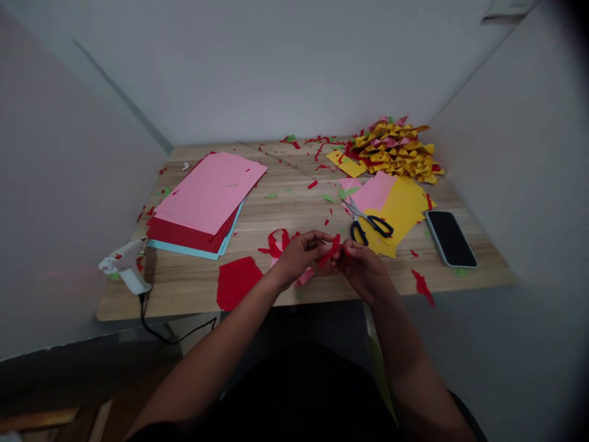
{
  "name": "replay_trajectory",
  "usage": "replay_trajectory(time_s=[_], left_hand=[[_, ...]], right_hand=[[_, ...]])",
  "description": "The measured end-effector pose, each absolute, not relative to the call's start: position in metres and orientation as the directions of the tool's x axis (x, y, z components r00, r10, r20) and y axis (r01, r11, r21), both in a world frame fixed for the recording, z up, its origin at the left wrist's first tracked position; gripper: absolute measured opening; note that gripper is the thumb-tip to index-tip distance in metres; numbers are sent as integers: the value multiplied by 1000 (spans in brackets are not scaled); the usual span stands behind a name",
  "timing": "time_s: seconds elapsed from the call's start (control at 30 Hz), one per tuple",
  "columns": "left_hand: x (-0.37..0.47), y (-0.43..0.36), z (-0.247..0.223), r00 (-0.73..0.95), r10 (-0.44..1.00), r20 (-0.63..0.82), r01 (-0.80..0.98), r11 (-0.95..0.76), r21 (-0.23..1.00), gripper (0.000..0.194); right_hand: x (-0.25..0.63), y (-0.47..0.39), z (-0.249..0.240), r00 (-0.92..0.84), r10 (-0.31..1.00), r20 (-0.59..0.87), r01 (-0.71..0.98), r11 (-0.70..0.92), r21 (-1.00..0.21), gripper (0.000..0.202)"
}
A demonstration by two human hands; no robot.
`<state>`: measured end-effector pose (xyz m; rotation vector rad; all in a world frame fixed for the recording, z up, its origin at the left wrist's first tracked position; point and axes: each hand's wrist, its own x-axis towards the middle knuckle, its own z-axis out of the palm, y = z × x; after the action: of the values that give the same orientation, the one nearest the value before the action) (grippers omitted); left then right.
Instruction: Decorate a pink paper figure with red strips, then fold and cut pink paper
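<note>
Close together near the table's front edge, my left hand and my right hand both pinch a small piece of red paper between them. The exact shape of the piece is partly hidden by my fingers. Beneath and behind my left hand lie cut red strips and pink paper. Left of them rests a flat red paper piece with cut corners. Scissors with black handles lie slightly spread on yellow paper, just beyond my right hand.
At left are a stack of pink, red and blue sheets and a white glue gun with a black cord. A phone lies at right. Folded yellow paper pieces heap up at the back right. Red and green scraps litter the table.
</note>
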<state>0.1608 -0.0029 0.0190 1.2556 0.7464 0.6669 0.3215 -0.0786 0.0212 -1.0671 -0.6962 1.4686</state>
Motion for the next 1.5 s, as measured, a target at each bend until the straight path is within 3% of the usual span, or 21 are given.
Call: replay_trajectory(time_s=[0.17, 0.33, 0.5, 0.63, 0.77, 1.03, 1.17, 1.27, 1.43, 1.5], left_hand=[[146, -6, 26, 469, 880, -76, 5, 83, 997, 29], [101, -10, 33, 261, 965, 10, 121, -43, 992, 17], [60, -21, 14, 90, 992, 84, 255, -105, 961, 13], [67, -33, -15, 180, 981, 77, 306, -130, 943, 17], [91, -23, -32, 248, 964, 101, 354, -187, 916, 16], [81, -1, 23, 375, 904, 204, 441, -368, 819, 19], [35, -4, 24, 432, 900, 60, 534, -309, 787, 26], [10, -4, 11, 472, 881, -40, 619, -298, 727, 35], [-1, -6, 17, 436, 900, -22, 691, -318, 649, 46], [3, -9, 29, 329, 944, 26, 617, -236, 751, 40]], right_hand=[[330, -80, 20, 122, 974, -193, -298, -149, -943, 21], [332, -72, 14, 124, 978, -167, 53, -175, -983, 24], [310, -58, 10, 99, 992, -82, 388, -115, -915, 19], [287, -58, 1, 25, 998, -57, 534, -62, -843, 16], [277, -72, -10, 101, 994, -28, 638, -86, -765, 14], [295, -83, 2, 156, 981, 113, 667, -21, -744, 17], [310, -77, -1, 46, 995, 86, 773, 19, -634, 21], [314, -73, -12, 83, 995, 52, 845, -43, -533, 27], [313, -73, -17, 137, 989, 50, 871, -96, -482, 27], [312, -77, -12, 195, 977, 88, 884, -136, -448, 24]])
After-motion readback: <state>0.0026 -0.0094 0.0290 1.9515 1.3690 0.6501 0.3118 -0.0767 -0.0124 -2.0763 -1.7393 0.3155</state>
